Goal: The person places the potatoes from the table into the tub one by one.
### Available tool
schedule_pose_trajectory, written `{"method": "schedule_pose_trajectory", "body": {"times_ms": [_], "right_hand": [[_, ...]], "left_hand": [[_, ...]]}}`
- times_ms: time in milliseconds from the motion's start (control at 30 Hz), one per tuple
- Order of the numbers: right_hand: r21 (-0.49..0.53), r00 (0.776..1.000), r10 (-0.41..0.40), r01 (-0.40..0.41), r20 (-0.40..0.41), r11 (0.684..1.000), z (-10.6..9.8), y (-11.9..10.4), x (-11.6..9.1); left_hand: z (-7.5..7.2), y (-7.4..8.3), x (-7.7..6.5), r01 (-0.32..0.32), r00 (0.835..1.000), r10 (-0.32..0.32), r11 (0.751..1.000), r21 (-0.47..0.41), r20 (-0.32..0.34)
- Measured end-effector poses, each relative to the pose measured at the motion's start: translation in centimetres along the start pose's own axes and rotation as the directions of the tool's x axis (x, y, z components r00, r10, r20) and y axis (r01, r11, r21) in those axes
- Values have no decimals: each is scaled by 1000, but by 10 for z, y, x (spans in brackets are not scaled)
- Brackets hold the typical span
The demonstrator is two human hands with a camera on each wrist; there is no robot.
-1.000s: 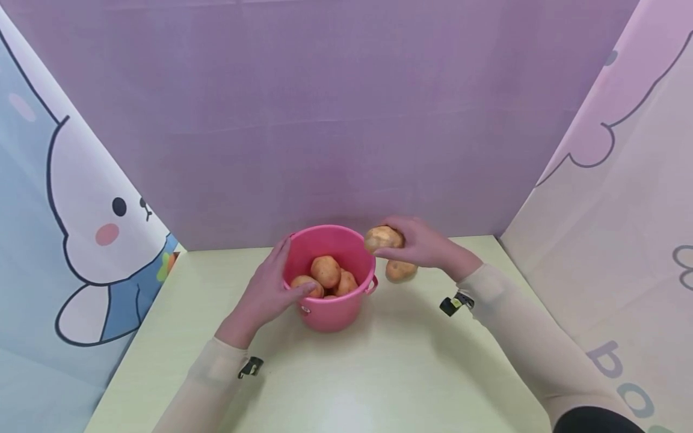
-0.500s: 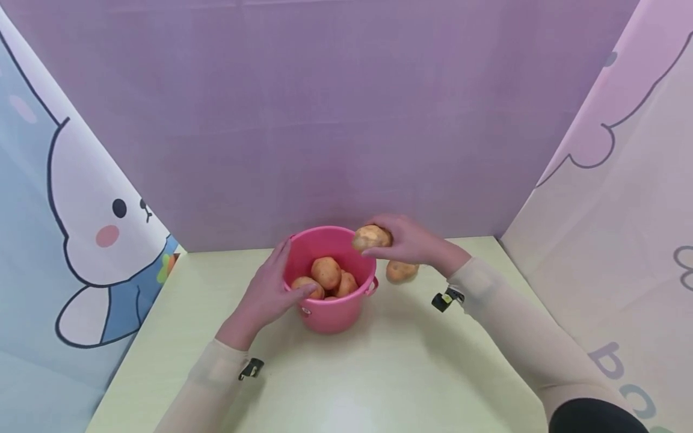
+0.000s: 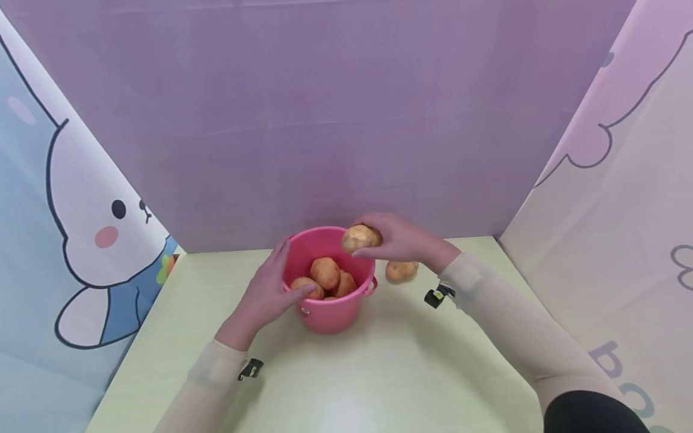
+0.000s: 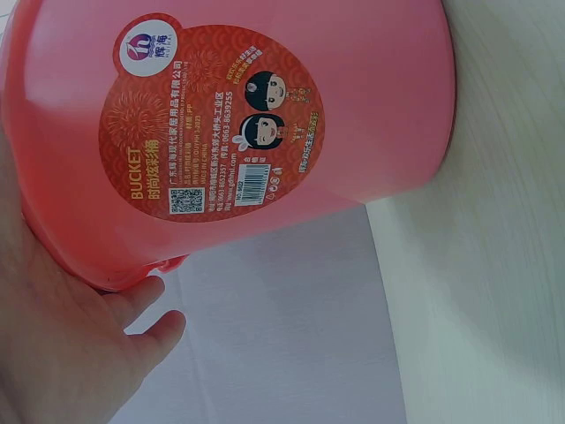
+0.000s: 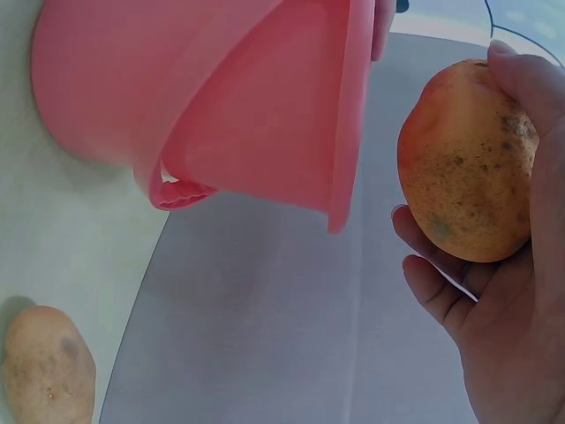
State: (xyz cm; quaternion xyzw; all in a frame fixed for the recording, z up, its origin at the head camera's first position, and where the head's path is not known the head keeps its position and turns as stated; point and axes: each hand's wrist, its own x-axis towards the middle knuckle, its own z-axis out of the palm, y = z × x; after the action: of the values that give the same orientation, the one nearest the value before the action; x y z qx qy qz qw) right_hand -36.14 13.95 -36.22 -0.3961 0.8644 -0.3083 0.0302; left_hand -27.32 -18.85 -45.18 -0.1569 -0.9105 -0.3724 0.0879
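A pink bucket (image 3: pixel 331 317) stands upright on the table with several potatoes (image 3: pixel 325 273) inside. My left hand (image 3: pixel 262 296) holds the bucket by its left rim, the thumb reaching over the front edge. In the left wrist view, the bucket's side carries a red printed label (image 4: pixel 212 124). My right hand (image 3: pixel 399 242) grips a potato (image 3: pixel 360 239) just above the bucket's right rear rim. In the right wrist view, thumb and fingers wrap around this speckled potato (image 5: pixel 466 163). Another potato (image 3: pixel 401 272) lies on the table to the right of the bucket.
The pale table (image 3: pixel 335 385) ends at a purple back panel (image 3: pixel 346 120). Cloth side panels stand left (image 3: pixel 86 313) and right (image 3: pixel 612 240). A pink handle (image 5: pixel 181 194) hangs on the bucket's side.
My right hand has carried its potato left, from beside the bucket's right rim to over the opening's right rear edge. My left hand and the bucket have stayed in place.
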Motion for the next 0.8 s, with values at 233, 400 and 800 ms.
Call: {"method": "schedule_pose_trajectory", "body": {"times_ms": [233,400,800], "right_hand": [[0,999,-18,18,37,1000,4,-4,6],[-2,997,-46,46,61,999,8,-5,10],[-8,995,-64,65,74,998,14,-9,17]], "left_hand": [[0,-2,0,6,1000,-6,1000,-1,2],[0,-2,0,0,1000,0,1000,-5,-1],[1,-5,0,-20,1000,20,1000,8,-10]]}}
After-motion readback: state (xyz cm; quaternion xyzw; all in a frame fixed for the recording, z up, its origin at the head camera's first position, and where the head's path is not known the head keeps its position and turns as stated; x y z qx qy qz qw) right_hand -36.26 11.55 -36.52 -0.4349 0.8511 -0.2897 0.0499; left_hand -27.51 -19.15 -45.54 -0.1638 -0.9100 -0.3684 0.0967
